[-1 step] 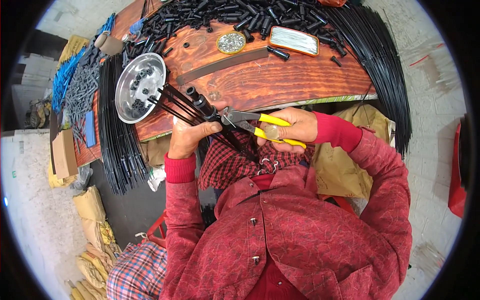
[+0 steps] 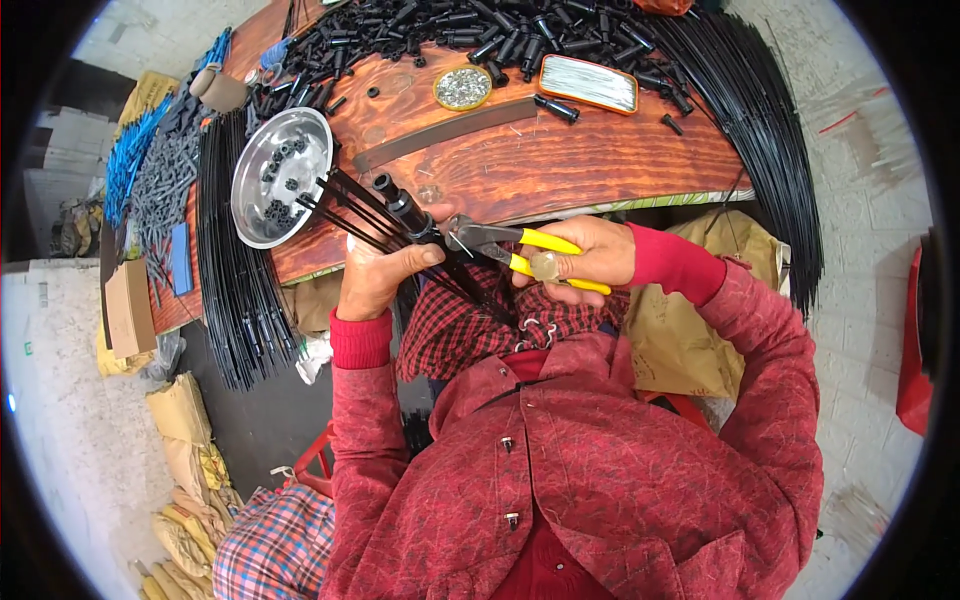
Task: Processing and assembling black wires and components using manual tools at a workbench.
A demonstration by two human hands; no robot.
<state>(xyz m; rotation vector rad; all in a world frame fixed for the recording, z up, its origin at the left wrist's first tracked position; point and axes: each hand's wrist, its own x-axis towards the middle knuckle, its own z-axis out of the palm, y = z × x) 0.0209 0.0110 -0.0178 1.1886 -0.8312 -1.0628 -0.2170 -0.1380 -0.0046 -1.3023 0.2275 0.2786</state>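
My left hand [image 2: 375, 278] is closed around a bunch of thin black rods [image 2: 352, 205] and a thicker black tubular fitting [image 2: 403, 212], which slant up and left over the table edge. My right hand [image 2: 597, 252] grips yellow-handled pliers [image 2: 488, 234]. Their jaws are at the fitting's side, just right of my left thumb. A short, thin, silvery piece, perhaps wire, shows by the jaws; I cannot tell whether they bite on it. The lower ends of the rods run down toward my lap.
On the wooden table [image 2: 480, 180] stand a metal bowl [image 2: 240, 185] of small black rings, a round tin [image 2: 462, 88] of tiny metal bits and a rectangular tin [image 2: 590, 83] of thin pins. Black fittings [image 2: 430, 30] are heaped behind. Long black rods [image 2: 750, 110] hang over the right edge.
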